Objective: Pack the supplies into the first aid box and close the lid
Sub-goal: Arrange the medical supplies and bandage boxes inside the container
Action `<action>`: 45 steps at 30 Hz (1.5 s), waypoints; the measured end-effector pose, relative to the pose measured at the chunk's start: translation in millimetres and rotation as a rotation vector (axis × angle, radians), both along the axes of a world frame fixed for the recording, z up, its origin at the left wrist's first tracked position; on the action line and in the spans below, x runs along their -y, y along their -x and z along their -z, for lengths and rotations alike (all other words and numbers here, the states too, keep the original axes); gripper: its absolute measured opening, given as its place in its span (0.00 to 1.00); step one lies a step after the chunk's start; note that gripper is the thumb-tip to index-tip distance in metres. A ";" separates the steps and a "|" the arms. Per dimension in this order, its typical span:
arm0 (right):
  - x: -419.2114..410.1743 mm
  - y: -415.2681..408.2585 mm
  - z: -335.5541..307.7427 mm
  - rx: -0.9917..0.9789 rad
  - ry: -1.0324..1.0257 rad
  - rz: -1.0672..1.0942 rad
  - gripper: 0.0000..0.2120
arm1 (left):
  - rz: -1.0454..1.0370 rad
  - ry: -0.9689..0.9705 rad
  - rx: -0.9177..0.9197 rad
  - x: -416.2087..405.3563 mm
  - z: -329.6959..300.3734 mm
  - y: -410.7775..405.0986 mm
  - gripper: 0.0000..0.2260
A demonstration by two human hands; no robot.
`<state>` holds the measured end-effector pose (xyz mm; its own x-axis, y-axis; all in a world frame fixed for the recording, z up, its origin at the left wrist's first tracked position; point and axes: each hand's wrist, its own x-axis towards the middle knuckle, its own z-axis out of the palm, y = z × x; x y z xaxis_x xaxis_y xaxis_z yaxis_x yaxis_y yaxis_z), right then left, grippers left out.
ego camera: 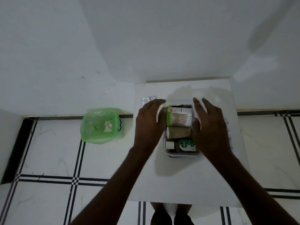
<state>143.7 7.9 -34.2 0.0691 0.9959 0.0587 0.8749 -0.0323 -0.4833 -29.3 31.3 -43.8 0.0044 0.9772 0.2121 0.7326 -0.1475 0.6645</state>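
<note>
A clear plastic first aid box [181, 154] stands open on the white table [186, 179]. Inside lie a cotton swab pack with a green cap [179, 116], a tan bandage roll [179, 132], a green-labelled Dettol bottle [186, 145] and a small white item [169, 145]. My left hand [149, 122] is against the box's left side and my right hand [209, 127] against its right side, fingers spread, thumbs at the walls. A silver blister pack [147, 100] lies on the table just beyond my left fingers. A translucent piece with bluish marks [229, 132], perhaps the lid, lies under my right hand's outer edge.
A bin lined with a green bag [100, 125] stands on the tiled floor left of the table. White walls close in behind and on both sides. My feet [172, 215] show below the table's near edge.
</note>
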 end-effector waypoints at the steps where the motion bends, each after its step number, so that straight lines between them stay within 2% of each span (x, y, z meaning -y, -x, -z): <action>1: -1.7 4.6 -2.7 -0.006 -0.043 -0.020 0.26 | -0.045 -0.020 0.020 -6.6 2.0 11.6 0.11; 4: -8.6 23.6 -7.4 0.005 -0.071 -0.107 0.26 | -0.141 0.149 -0.057 -37.7 22.3 46.0 0.14; 7: -15.2 46.7 -4.9 0.054 -0.036 -0.201 0.28 | -0.104 0.376 -0.260 -63.4 42.2 62.0 0.28; 10: -18.8 64.4 4.0 0.151 0.017 -0.273 0.30 | -0.071 0.467 -0.324 -75.5 54.9 57.6 0.40; 12: -19.8 69.3 9.4 0.223 0.035 -0.303 0.31 | -0.065 0.478 -0.367 -78.2 63.3 52.7 0.41; 16: -20.4 69.1 14.9 0.258 0.037 -0.318 0.31 | -0.085 0.427 -0.276 -82.2 68.8 49.5 0.32; 20: -19.5 64.6 10.4 0.153 -0.005 -0.293 0.29 | -0.200 0.291 -0.039 -80.0 57.7 54.0 0.09; 23: -19.4 53.2 4.6 0.066 -0.037 -0.225 0.26 | -0.250 0.171 0.131 -75.8 22.3 58.5 0.07; 27: -16.8 24.2 -4.0 -0.009 -0.071 -0.077 0.21 | -0.150 -0.021 0.196 -63.5 -52.2 50.6 0.05; 29: -10.9 7.7 -5.0 -0.003 -0.104 0.034 0.19 | -0.043 0.049 0.236 -57.6 -69.3 35.1 0.05; 31: -4.8 -8.8 -0.5 0.018 -0.117 0.155 0.17 | 0.047 0.201 0.269 -52.1 -62.8 14.6 0.04; 33: 0.0 -27.4 10.6 0.040 -0.040 0.276 0.17 | 0.078 0.285 0.211 -43.4 -44.7 -4.8 0.04; 36: 7.6 -51.7 32.1 0.110 0.214 0.448 0.19 | 0.061 0.322 0.104 -29.6 -20.4 -22.1 0.06; 39: 17.4 -62.3 51.2 0.199 0.449 0.544 0.33 | 0.034 0.284 -0.015 -18.6 -9.5 -30.3 0.06; 41: 22.6 -59.1 60.3 0.209 0.493 0.551 0.41 | 0.009 0.216 -0.112 -12.9 -10.4 -32.3 0.06; 45: 23.9 -55.0 70.0 0.091 0.441 0.568 0.43 | 0.015 0.148 -0.184 1.4 -13.5 -30.2 0.06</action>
<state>198.7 -16.0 -104.3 0.5970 0.7399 -0.3100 0.7011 -0.6690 -0.2465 1.0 29.9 -30.3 0.0440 0.9972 0.0607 0.8420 -0.0697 0.5350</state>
